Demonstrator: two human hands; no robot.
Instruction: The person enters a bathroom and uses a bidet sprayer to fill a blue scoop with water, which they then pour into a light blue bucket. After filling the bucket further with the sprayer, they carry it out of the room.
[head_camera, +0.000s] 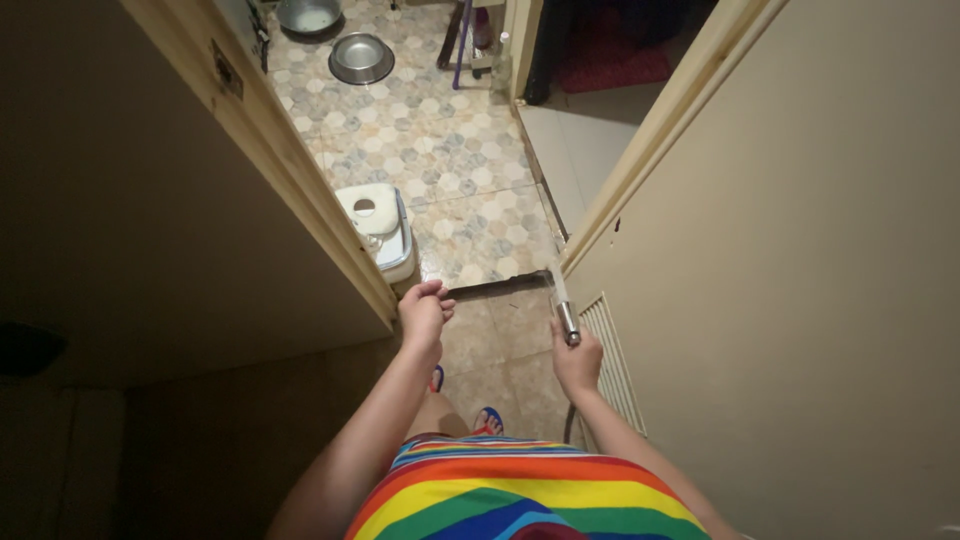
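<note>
My right hand (577, 362) grips a metal spray nozzle (566, 318) whose hose (568, 424) hangs down behind my wrist. A thin jet of water (556, 282) leaves the nozzle toward the door threshold (495, 287). My left hand (424, 311) is held out in front of me with its fingers curled loosely; it holds nothing and sits close to the edge of the wooden door frame (330, 215) on the left. Below are my striped rainbow garment and blue sandals (487, 419).
Beyond the doorway lies a patterned tile floor (440, 150) with a white lidded container (378, 228) by the left frame and two metal bowls (360, 58) farther back. A beige door with a vent grille (612, 365) stands on my right. A dark wall fills the left.
</note>
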